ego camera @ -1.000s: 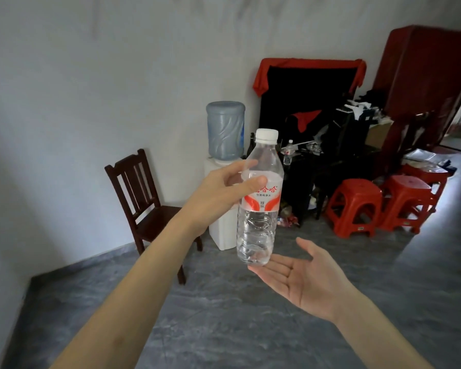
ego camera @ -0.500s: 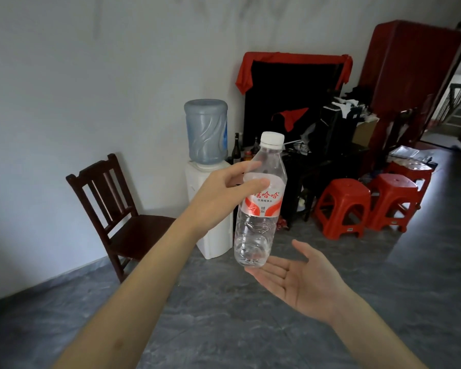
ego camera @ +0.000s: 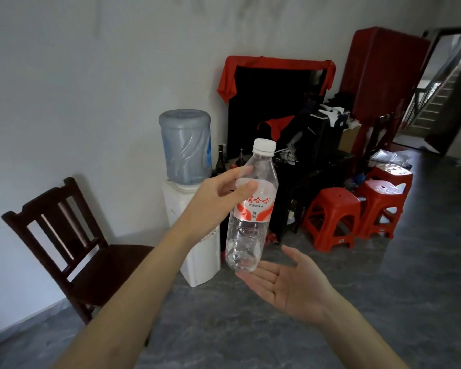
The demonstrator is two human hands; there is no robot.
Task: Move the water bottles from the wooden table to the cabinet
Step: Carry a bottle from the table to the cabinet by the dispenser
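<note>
**Bottle in transit, cabinet not yet reached**

The left hand (ego camera: 218, 198) grips a clear plastic water bottle with a white cap and red-and-white label (ego camera: 250, 209) at its shoulder, thumb and fingers curled round it, upright and held in mid-air. The right hand (ego camera: 285, 280) lies palm up with fingers spread just under the bottle's base, holding nothing; whether it touches the base cannot be told.

Progress, by my judgement: this bottle is off the table and being carried; setting it down remains. The wooden table is not in view, so the remaining bottles cannot be counted.

Room: grey stone-patterned floor (ego camera: 383, 302), pale wall, a dark wooden slat-back chair (ego camera: 64, 235), a white water dispenser with a blue jug (ego camera: 186, 147), two red plastic stools (ego camera: 333, 217) and a tall dark-red cabinet (ego camera: 383, 75) well beyond.
</note>
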